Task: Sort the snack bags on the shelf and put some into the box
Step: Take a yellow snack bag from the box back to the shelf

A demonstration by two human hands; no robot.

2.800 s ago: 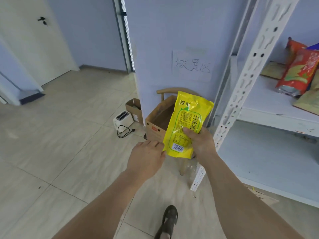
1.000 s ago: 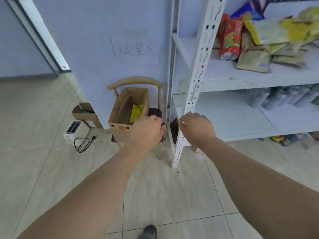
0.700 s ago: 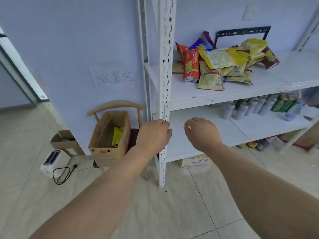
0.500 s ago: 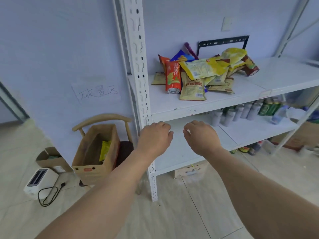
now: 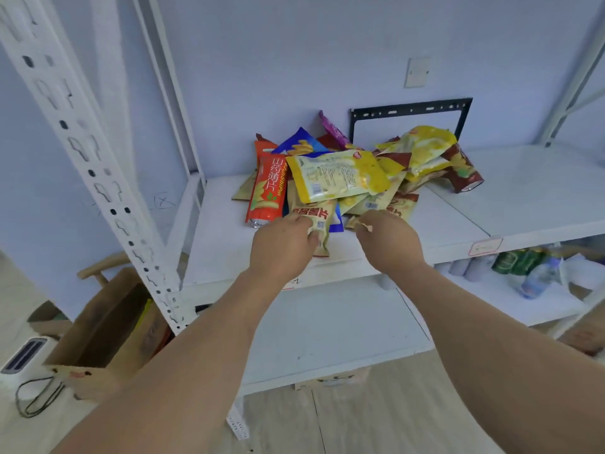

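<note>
1. One shelf (image 5: 229, 244), white.
2. One box (image 5: 98, 342) at 8 o'clock, on the floor.
3. One bag pile (image 5: 353, 172) at 12 o'clock.
4. Two hands: left (image 5: 281, 247) pinches a tan bag (image 5: 319, 221); right (image 5: 388, 244) grips a bag corner (image 5: 355, 223).

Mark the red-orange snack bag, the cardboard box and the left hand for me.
red-orange snack bag (image 5: 269, 188): head view, printed front.
cardboard box (image 5: 83, 376): head view, near rim.
left hand (image 5: 281, 249): head view, back of the hand.
</note>
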